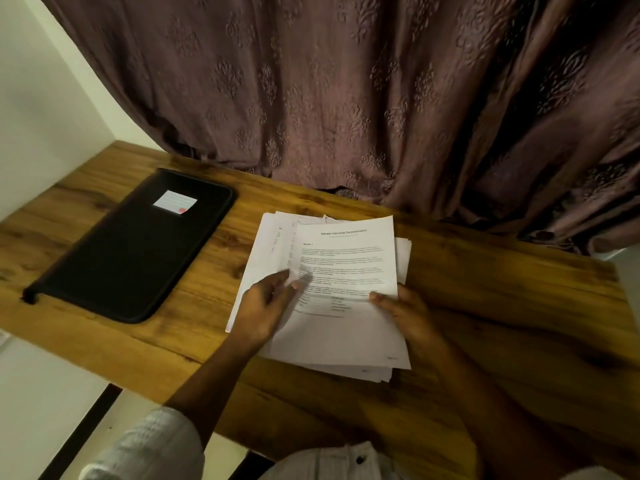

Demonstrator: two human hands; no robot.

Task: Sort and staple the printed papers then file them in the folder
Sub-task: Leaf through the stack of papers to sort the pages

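I read the heading on the top sheet (346, 258) as "Sample Internship Documentation"; the body text is too blurred for me. The right hand (405, 311) pinches that sheet's lower right edge, thumb on top, over the loose white paper stack (332, 355). The left hand (266, 306) lies on the stack's left side, fingers smeared, so I cannot tell its grip. Left of the stack lies a black zipped folder (128, 251) with rounded corners and a white label (175, 201), on the grained wooden table (502, 306). Behind the stack hangs an embossed mauve curtain (346, 98).

The folder (131, 247) lies left of the papers (332, 306) on the table (502, 306).
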